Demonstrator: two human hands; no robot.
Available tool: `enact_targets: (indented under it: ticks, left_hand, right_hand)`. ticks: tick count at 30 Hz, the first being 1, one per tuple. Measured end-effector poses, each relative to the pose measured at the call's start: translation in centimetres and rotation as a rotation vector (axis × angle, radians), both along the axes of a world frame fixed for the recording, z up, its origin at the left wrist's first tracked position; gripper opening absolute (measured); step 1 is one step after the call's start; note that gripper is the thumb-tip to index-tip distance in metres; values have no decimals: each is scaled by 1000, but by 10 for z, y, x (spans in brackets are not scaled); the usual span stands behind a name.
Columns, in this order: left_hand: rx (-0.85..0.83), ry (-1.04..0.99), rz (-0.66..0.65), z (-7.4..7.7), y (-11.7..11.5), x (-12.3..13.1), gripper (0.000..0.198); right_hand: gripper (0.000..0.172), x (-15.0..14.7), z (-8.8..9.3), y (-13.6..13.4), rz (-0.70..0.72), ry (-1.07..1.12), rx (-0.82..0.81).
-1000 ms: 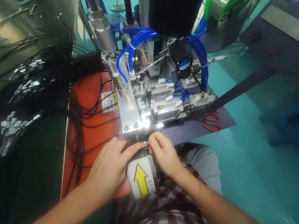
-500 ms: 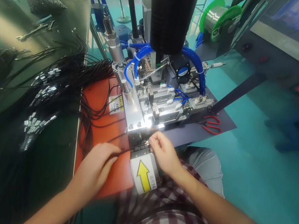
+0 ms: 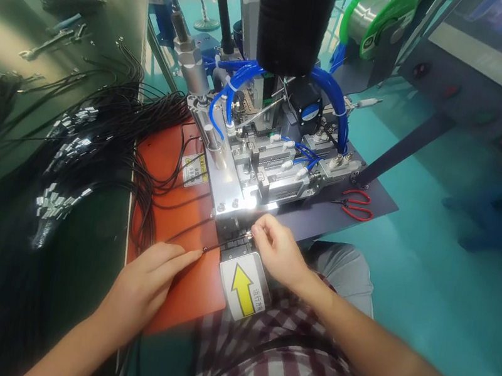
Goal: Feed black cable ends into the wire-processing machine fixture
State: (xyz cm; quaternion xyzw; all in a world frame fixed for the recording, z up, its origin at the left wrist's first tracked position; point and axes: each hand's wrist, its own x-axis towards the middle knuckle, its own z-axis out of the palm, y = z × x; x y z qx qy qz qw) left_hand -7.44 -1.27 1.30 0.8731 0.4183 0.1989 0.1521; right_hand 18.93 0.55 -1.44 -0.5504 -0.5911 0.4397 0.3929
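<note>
My left hand is over the orange plate, its fingers close together and their tips on a thin black cable. The cable runs right from those fingertips into a dark slotted fixture at the machine's front. My right hand pinches a small metal terminal at the cable's right end, just above the fixture. The fingertips partly hide the terminal. In front of the fixture is a white label with a yellow arrow.
Several black cables with metal ends lie across the left bench and the orange plate. The machine with blue hoses stands ahead. Red-handled pliers lie on the right plate. A green wire spool and a control panel are behind.
My left hand has shifted slightly left, its fingers now straighter along the cable. My right hand stays at the fixture. The view has tilted a little.
</note>
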Motion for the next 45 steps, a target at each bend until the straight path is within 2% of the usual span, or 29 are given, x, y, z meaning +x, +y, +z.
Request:
enact_targets:
  ticks: [8,14,20,23,28,35,40,45]
  left_hand:
    - [11,19,12,-6,2,-1,39]
    - [14,8,35,-9,2,0,36]
    - [18,24,94,-2,5,8,34]
    - [101,70,60,1,6,9,33]
    - [244,90,-13,-3,7,5,37]
    - [240,104,-49,-2,10,5,35]
    - [240,96,-50,0,11,6,34]
    - [216,100,-45,0,8,5,34]
  right_hand:
    - [22,-2,-10,0,17,102,-66]
    - [22,-1,-10,1,38,172,-99]
    - [25,-2,-11,0,26,231,-110]
    - [27,1,-11,-5,-11,240,-125]
    - [33,22,-16,-25,-134,228,-171]
    - [44,55,-45,-69,-226,190,-284]
    - [52,65,-71,-97,-232,154,-367]
    - [54,69,-85,-114,-220,127,-418]
